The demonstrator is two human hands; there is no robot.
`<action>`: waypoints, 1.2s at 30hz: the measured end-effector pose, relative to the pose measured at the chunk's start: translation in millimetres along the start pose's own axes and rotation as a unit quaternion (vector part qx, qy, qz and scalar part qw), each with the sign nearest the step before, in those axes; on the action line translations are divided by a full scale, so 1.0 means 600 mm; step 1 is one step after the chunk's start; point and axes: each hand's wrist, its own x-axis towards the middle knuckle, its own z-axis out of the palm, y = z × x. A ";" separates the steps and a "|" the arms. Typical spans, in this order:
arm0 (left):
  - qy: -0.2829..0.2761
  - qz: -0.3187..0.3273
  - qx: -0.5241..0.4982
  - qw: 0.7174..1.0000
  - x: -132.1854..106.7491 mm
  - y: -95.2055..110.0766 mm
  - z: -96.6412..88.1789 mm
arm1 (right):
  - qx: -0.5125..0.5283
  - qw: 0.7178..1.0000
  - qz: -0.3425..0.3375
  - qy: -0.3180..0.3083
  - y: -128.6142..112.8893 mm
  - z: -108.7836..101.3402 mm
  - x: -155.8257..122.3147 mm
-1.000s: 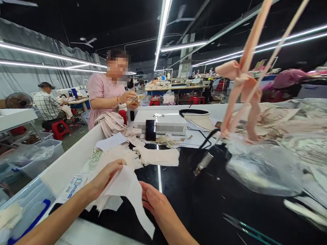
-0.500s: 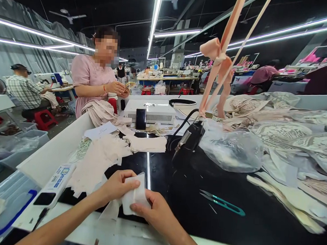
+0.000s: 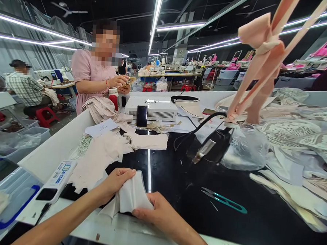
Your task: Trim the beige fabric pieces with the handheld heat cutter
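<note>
A small white fabric piece (image 3: 133, 194) is stretched between my two hands, low over the front of the black tabletop (image 3: 173, 196). My left hand (image 3: 116, 182) pinches its upper left edge between thumb and fingers. At its lower right side, my right hand (image 3: 156, 210) grips it with the thumb on top and fingers behind. Under and beside my left hand lies another pale cloth scrap (image 3: 111, 209), partly hidden. Teal thread snips (image 3: 225, 200) rest on the black surface to the right of my right hand.
A black corded tool (image 3: 211, 147) hangs from peach fabric strips (image 3: 261, 65). Cream fabric pieces (image 3: 98, 159) lie at left beside a white device (image 3: 56, 179). Plastic bags and lace pieces (image 3: 289, 132) pile up at right. Across the table stands a person in pink (image 3: 84, 70).
My hands have moved apart, and the white fabric between them is spread wider. The hanging black tool and peach strips have swung right and look closer.
</note>
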 end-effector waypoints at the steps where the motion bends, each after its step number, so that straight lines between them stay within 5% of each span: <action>1: -0.005 -0.004 0.002 1.000 0.000 0.000 0.000 | 0.001 1.000 0.001 -0.006 -0.002 -0.001 -0.001; 6: -0.012 0.030 0.068 0.997 0.008 0.010 -0.010 | -0.101 0.995 -0.020 0.019 -0.004 -0.006 0.006; 12: 0.052 0.208 0.219 0.952 0.013 0.048 -0.030 | -0.265 0.946 -0.134 0.132 -0.014 -0.036 0.038; 14: 0.058 0.331 0.339 0.879 0.011 0.048 -0.027 | -0.322 0.916 -0.169 0.172 -0.019 -0.052 0.049; 17: 0.032 0.479 0.526 0.702 0.008 0.025 -0.013 | -0.399 0.870 -0.194 0.215 -0.017 -0.075 0.064; 19: 0.011 0.481 0.569 0.667 0.005 0.000 -0.001 | -0.442 0.841 -0.197 0.241 -0.007 -0.088 0.070; 25: -0.003 0.415 0.575 0.705 -0.003 -0.048 0.011 | -0.521 0.784 -0.221 0.256 0.025 -0.101 0.053; 32: -0.044 0.411 0.566 0.714 0.003 -0.051 0.018 | -0.552 0.755 -0.272 0.225 0.039 -0.080 -0.005; 36: -0.061 0.396 0.556 0.728 -0.014 -0.048 0.017 | -0.524 0.732 -0.336 0.277 0.021 -0.076 -0.070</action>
